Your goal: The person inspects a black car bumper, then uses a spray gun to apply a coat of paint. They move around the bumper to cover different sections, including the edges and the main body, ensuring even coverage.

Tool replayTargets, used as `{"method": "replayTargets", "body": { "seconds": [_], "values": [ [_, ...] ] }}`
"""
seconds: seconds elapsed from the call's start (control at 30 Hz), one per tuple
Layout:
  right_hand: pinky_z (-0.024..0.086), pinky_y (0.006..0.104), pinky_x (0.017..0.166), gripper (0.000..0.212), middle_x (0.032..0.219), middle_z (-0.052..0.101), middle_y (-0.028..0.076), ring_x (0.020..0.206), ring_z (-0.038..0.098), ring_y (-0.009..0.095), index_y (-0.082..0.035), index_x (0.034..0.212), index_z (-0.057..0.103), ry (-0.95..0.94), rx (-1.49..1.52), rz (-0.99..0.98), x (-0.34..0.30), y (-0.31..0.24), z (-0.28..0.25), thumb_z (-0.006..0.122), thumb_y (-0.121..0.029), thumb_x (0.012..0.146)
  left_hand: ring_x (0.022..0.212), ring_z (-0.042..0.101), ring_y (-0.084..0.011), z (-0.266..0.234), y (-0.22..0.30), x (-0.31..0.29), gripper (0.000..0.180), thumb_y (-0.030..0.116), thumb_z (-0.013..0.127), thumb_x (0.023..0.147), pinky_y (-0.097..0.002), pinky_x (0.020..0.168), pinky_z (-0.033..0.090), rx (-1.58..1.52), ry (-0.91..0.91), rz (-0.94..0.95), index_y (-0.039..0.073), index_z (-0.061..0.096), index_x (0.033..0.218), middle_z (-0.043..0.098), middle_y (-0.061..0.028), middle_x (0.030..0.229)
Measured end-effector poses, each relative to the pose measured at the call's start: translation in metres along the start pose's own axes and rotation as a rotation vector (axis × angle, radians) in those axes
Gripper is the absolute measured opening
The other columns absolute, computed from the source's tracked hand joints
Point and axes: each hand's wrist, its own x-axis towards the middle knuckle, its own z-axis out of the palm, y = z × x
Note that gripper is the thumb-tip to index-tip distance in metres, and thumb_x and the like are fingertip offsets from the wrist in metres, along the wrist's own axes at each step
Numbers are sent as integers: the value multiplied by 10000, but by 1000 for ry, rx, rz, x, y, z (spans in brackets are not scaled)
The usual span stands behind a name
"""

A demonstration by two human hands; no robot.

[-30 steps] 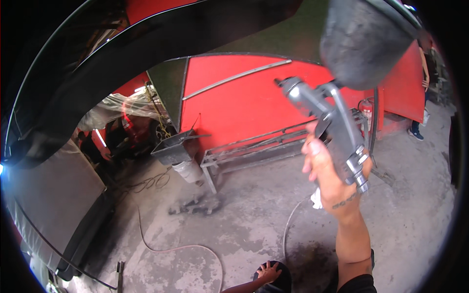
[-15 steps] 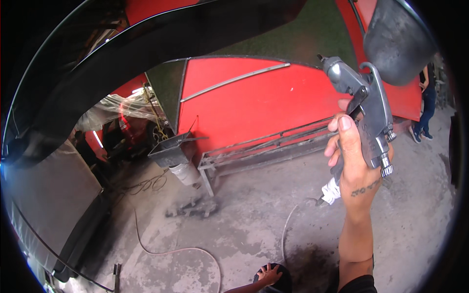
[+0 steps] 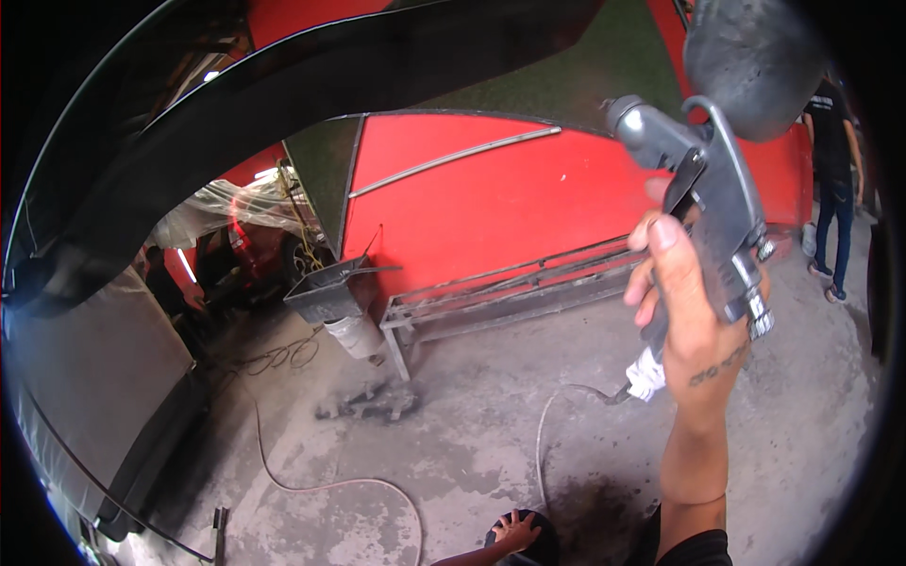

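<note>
In my right hand, a grey metal spray gun is held up at the right. My fingers wrap its handle, and the thumb lies along the near side. A dark grey rounded cup sits above the gun. White wrapping covers the joint below the handle, where an air hose trails down to the floor. Low in the middle, my left hand rests with fingers spread on a dark rounded surface, probably my knee. It holds nothing.
A long black curved panel spans the upper left. Behind it stands a red wall with a low metal rack. A black bin tops a white bucket. A person stands far right. Another hose crosses the floor.
The spray gun's nozzle end has shifted slightly left and up, and my right wrist slightly right. The person at far right has moved and shows more fully. My left hand stays put.
</note>
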Motion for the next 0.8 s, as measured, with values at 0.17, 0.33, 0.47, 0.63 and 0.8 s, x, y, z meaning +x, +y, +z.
{"method": "replayTargets", "body": {
  "seconds": [0.17, 0.33, 0.47, 0.63, 0.8],
  "values": [
    [456, 227, 493, 296, 879, 713, 71, 598, 621, 103, 58, 1241, 696, -12, 53, -45, 14, -12, 5, 639, -171, 1061, 1521, 242, -615, -6, 0, -3, 727, 686, 550, 985, -820, 1113, 299, -9, 1, -9, 373, 388, 1621, 247, -195, 1723],
    [464, 238, 495, 301, 857, 724, 74, 596, 624, 97, 66, 1210, 708, -264, 115, -163, 8, -10, 17, 702, -160, 1012, 1513, 260, -606, -2, -3, -2, 709, 680, 515, 1007, -821, 1098, 301, 18, 14, -19, 358, 390, 1625, 246, -176, 1730],
    [461, 238, 493, 341, 871, 725, 86, 596, 622, 101, 76, 1241, 691, -280, 184, -109, -1, -13, 11, 711, -167, 1003, 1508, 265, -607, -4, 0, -3, 706, 677, 515, 1009, -819, 1095, 309, 21, 14, -3, 357, 389, 1625, 254, -178, 1726],
    [458, 241, 484, 337, 878, 718, 86, 596, 624, 110, 72, 1261, 690, -83, 74, -24, 4, -14, -2, 680, -182, 1040, 1500, 282, -603, -4, -2, -6, 701, 673, 514, 1010, -817, 1085, 322, 18, 34, -5, 356, 392, 1623, 266, -185, 1719],
    [459, 242, 490, 341, 871, 706, 66, 599, 624, 105, 61, 1265, 696, -27, 42, -8, 12, -17, -1, 683, -200, 1046, 1493, 292, -604, -4, -5, -8, 704, 675, 513, 1009, -818, 1080, 325, 18, 36, -5, 356, 391, 1624, 266, -187, 1719]
  ]
}}
